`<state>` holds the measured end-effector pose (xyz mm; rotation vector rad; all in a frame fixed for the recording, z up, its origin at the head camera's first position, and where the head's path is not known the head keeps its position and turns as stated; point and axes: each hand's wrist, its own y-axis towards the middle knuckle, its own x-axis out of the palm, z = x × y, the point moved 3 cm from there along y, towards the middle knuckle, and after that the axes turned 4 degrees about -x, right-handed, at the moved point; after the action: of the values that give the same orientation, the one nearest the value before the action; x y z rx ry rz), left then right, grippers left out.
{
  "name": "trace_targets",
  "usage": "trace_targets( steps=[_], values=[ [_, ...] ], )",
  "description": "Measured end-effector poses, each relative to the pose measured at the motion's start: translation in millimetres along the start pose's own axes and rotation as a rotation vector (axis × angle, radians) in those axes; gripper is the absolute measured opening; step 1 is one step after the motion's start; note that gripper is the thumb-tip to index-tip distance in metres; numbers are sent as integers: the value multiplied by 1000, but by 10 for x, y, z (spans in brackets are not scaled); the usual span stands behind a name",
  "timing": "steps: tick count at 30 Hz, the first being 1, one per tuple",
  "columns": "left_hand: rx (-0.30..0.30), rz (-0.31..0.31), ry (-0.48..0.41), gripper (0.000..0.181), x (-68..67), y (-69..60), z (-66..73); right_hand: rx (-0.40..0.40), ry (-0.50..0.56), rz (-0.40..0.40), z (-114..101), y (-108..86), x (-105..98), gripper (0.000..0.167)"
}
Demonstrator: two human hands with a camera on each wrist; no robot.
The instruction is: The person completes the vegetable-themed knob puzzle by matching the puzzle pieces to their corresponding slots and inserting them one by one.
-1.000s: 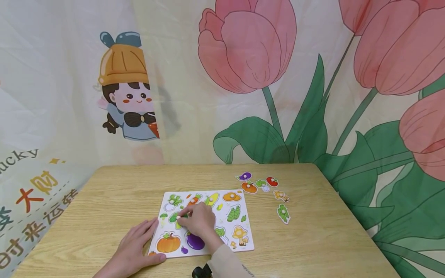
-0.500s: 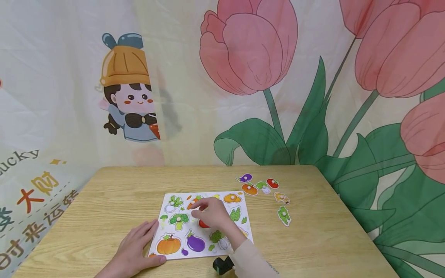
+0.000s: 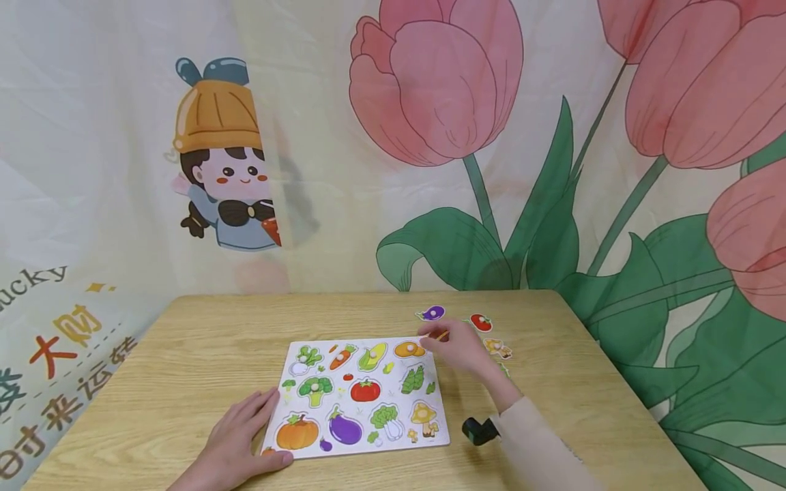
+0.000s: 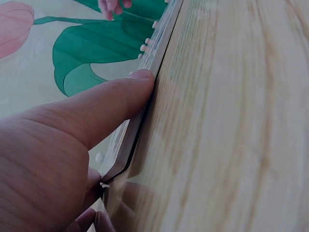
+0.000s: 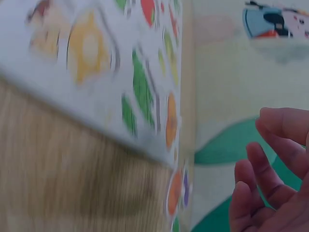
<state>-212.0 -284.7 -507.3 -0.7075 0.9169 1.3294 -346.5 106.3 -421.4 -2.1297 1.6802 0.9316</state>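
Lower centre of the frame, and the board (image 3: 340,399) looks nearly half filled: five slots taken, broccoli (image 3: 316,390), carrot (image 3: 341,356) and corn (image 3: 372,356) among them, six apparently bare! Right of centre, eggplant (image 3: 433,313), tomato (image 3: 481,322) and mushroom (image 3: 496,348) lie loose, others partly hidden; the left hand (image 3: 239,436) rests at the board's corner, thumb apart from fingers, while the right hand (image 3: 454,344) hovers, fingers bent, apart, gripping nothing visible

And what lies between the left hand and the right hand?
In the head view, the board lies there, the tomato about midway; the left hand touches the board's near left corner, the right hand is by its far right one.
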Motion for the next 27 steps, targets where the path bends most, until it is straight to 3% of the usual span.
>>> trace_targets(
  steps=[8,14,23,27],
  values=[
    [3,-1,-7,112,9,-9,-20,80,-86,176,588,156,-575,25],
    [1,-6,-25,112,24,4,-30,145,-72,243,1013,291,-815,28],
    [-6,-19,-25,113,13,16,-25,153,-46,197,1308,452,-867,33],
    [-5,-26,-35,113,4,17,-20,224,10,169,1448,491,-825,34]
  ],
)
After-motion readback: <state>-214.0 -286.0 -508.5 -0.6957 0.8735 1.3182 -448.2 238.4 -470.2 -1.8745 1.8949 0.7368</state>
